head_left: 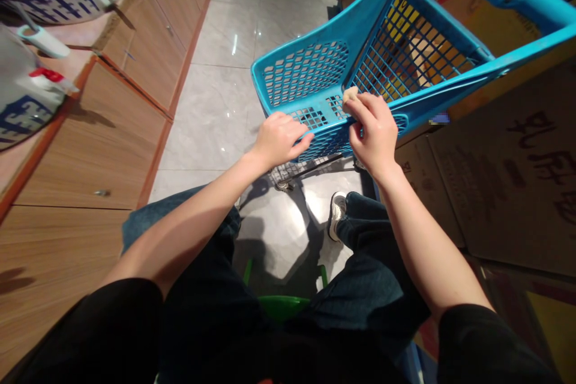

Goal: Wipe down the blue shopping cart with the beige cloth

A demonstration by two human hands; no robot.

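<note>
A blue plastic shopping cart (301, 60) with latticed sides stands in front of me, tilted in the view. My left hand (279, 139) grips the near top rim of its basket, fingers curled over the edge and thumb on the near side. Above the same rim, farther right, my right hand (375, 132) pinches a small beige wad (350, 95), perhaps a cloth or sponge. The wad's exact kind cannot be made out, and part of it is hidden by the fingers.
Wooden cabinets (85, 150) line the left, with large white containers (27, 84) on top. Cardboard boxes (504, 174) are stacked on the right. Below me is a green stool (283, 307). Grey tiles (220, 36) cover the floor.
</note>
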